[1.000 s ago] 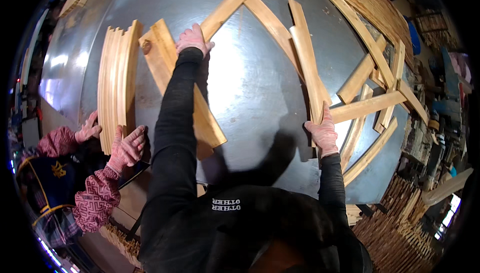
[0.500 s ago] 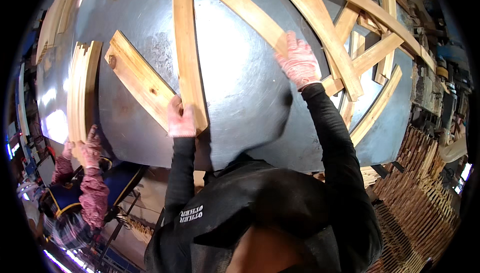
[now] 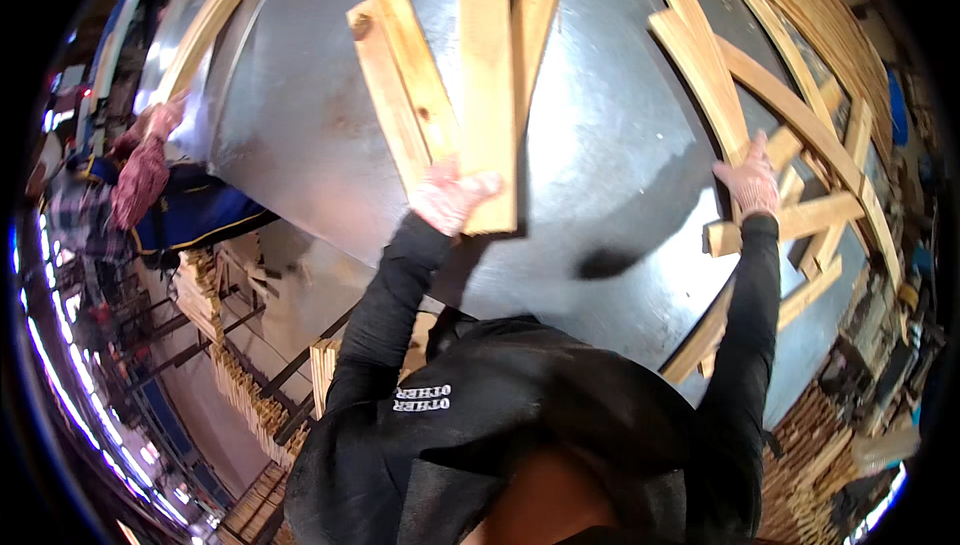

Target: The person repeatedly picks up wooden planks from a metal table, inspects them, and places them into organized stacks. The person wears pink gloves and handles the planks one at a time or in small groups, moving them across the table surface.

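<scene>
My left hand (image 3: 452, 195), in a pale pinkish work glove, is closed at the near ends of several wooden boards. Its thumb lies across a wide light board (image 3: 488, 85), beside a knotted board (image 3: 415, 65) that slants away to the left. Behind the wide board's right edge, another board (image 3: 540, 20) shows in part. My right hand (image 3: 750, 180), gloved alike, rests with fingers spread at the near end of a long board (image 3: 700, 80), on the pile at the right. What lies under its palm is hidden.
Crossed boards (image 3: 800, 223) lie on the metal tabletop (image 3: 610, 145) at the right. At the far left a co-worker's gloved hand (image 3: 163, 117) is at a stack of strips (image 3: 205, 40). Stacked wood (image 3: 235, 385) stands below the table's left edge.
The view has swung, shifting the table's things. My right hand has left the board it held and moved onto the right-hand pile. A board now lies beside the wide one at my left hand.
</scene>
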Demonstrator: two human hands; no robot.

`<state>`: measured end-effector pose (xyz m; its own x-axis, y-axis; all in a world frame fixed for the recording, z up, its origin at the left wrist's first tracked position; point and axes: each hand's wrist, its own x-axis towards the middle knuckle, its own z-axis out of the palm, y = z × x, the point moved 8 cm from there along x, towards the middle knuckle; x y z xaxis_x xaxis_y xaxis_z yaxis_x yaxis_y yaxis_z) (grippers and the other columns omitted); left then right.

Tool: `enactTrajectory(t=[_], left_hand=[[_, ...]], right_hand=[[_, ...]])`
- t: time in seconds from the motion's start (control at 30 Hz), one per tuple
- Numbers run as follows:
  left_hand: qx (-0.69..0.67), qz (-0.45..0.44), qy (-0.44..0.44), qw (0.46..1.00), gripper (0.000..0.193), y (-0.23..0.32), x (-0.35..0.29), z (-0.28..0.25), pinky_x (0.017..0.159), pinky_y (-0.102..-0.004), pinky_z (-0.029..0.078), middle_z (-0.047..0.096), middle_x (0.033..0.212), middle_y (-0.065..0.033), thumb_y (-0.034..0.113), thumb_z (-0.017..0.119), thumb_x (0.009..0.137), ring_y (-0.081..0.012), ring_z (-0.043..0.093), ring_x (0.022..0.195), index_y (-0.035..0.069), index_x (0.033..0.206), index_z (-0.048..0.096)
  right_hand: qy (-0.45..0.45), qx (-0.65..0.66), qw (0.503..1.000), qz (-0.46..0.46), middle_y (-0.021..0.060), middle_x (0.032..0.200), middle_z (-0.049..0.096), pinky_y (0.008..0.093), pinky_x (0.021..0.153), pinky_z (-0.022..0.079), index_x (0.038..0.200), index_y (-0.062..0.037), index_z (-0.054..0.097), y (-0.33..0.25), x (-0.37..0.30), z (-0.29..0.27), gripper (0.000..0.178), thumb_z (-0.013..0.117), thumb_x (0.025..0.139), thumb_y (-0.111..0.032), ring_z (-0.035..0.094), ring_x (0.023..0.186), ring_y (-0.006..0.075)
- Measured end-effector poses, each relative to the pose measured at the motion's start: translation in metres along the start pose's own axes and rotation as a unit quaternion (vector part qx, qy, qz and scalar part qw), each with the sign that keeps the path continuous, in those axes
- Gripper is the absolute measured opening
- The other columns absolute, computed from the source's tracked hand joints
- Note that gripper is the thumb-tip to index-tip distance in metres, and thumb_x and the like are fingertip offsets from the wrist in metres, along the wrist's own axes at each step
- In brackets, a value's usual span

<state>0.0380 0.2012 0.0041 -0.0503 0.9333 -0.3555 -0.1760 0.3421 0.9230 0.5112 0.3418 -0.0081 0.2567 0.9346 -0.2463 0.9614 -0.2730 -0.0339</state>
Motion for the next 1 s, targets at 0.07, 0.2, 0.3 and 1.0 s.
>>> enactTrajectory(t=[0.07, 0.2, 0.3, 1.0], left_hand=[[0.011, 0.044, 0.106, 0.993, 0.028, 0.009, 0.007, -0.100, 0.083, -0.0440, 0.057, 0.064, 0.106, -0.0207, 0.014, 0.065, 0.089, -0.0318, 0.065, 0.096, -0.001, 0.111, 0.057], [0.408, -0.064, 0.275, 0.868, 0.031, 0.030, -0.008, -0.268, 0.080, -0.0391, 0.053, 0.069, 0.096, -0.0164, 0.020, 0.065, 0.085, -0.0222, 0.067, 0.091, 0.001, 0.109, 0.060], [0.603, -0.183, 0.319, 0.708, 0.050, 0.026, -0.026, -0.305, 0.088, -0.0444, 0.049, 0.067, 0.100, -0.0223, 0.035, 0.068, 0.078, -0.0352, 0.064, 0.099, 0.002, 0.114, 0.060], [0.378, 0.024, 0.039, 0.925, 0.036, -0.031, 0.043, 0.008, 0.081, -0.0322, 0.051, 0.068, 0.095, -0.0155, 0.019, 0.065, 0.083, -0.0217, 0.065, 0.091, -0.002, 0.112, 0.060]], right_hand=[[-0.025, -0.047, 0.999, -0.009, 0.0274, 0.122, 0.057, 0.0446, 0.096, 0.048, 0.151, -0.0110, 0.018, -0.010, -0.010, 0.012, 0.096, 0.072, 0.074, -0.032, 0.060, 0.110, 0.0402], [-0.096, 0.076, 0.990, -0.072, 0.0232, 0.115, 0.061, 0.0451, 0.082, 0.055, 0.142, -0.0082, 0.036, -0.039, -0.030, 0.029, 0.078, 0.072, 0.076, -0.027, 0.065, 0.096, 0.0359], [-0.321, 0.662, 0.678, -0.012, 0.0156, 0.110, 0.063, 0.0327, 0.071, 0.057, 0.132, 0.0032, 0.045, -0.072, -0.064, 0.050, 0.066, 0.076, 0.078, -0.018, 0.066, 0.084, 0.0225], [-0.232, 0.004, 0.933, -0.274, 0.0258, 0.130, 0.056, 0.0418, 0.106, 0.037, 0.145, -0.0046, 0.037, -0.090, -0.017, -0.012, 0.091, 0.057, 0.080, -0.065, 0.052, 0.124, 0.0363]])
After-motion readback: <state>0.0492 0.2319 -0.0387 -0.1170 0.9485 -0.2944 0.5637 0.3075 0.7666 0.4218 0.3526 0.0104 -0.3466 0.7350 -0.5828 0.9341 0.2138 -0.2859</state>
